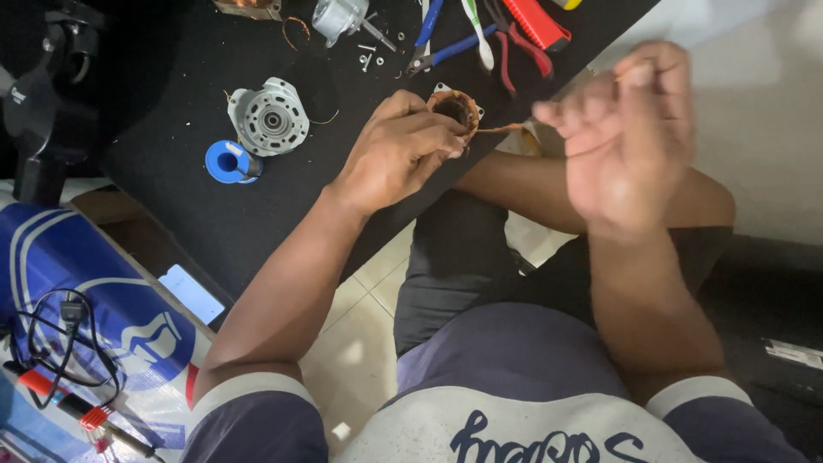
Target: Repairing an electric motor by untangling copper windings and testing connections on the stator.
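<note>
**Stator coil held over the edge of the surface, copper wire drawn out to the right**

Stator coil (454, 110), round and wound in copper, sits in our left hand (399, 150), right at the near edge of the black surface (214, 206). Our left grip is clenched around it, fingers wrapped over its near side, so we see only its top rim and dark centre hole. From the coil a thin copper wire (497, 129) runs out toward our right hand (621, 129). That hand is raised and blurred, fingers curled in with the thumb against them high up; it looks pinched on the wire's far end, though the blur keeps us from seeing the wire between the fingertips.

Over on the surface, well apart from the hands, lies a silver motor housing (268, 117), round face up, and just beside it a blue spool (230, 162). Farther back we have blue-handled pliers (441, 43), red-handled pliers (514, 47) and a red utility knife (536, 21), fanned together near the far edge, with another small motor part (339, 17) and a few loose screws (370, 56) to their left. Beneath the hands, our knees and a tiled floor (360, 334).
</note>
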